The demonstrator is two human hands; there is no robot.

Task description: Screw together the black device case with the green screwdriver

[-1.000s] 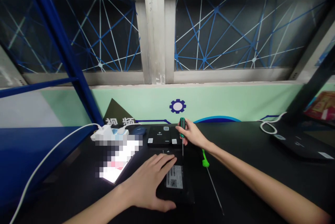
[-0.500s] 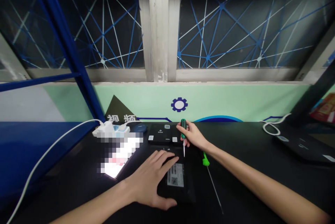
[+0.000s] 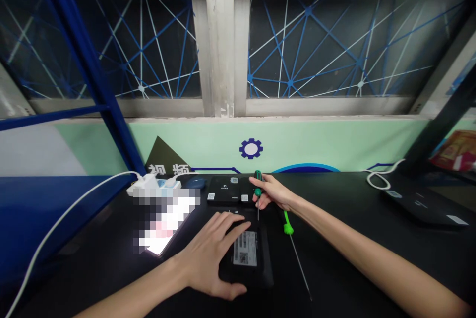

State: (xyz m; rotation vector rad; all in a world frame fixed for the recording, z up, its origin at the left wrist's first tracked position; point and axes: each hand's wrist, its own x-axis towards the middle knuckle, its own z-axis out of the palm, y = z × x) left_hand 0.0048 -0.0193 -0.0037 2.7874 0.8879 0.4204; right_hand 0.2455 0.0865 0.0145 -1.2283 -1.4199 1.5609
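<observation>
My left hand (image 3: 211,253) lies flat with its fingers spread on a black device (image 3: 247,258) that bears a white label. My right hand (image 3: 273,193) pinches the green handle of a small screwdriver (image 3: 257,194), held upright with its tip at the device's far edge. A second screwdriver (image 3: 293,248) with a bright green handle and a long thin shaft lies on the black table just right of the device, under my right forearm.
A lit phone (image 3: 163,226) lies left of my hand. Behind it sit a white power strip (image 3: 152,186) with a white cable, a dark mouse (image 3: 196,182) and a black box (image 3: 226,191). Another dark device (image 3: 420,204) and a coiled white cable (image 3: 379,179) are at the right.
The view has shifted slightly. My right hand's grip has slid a little lower on the upright screwdriver; my left hand stays flat on the device.
</observation>
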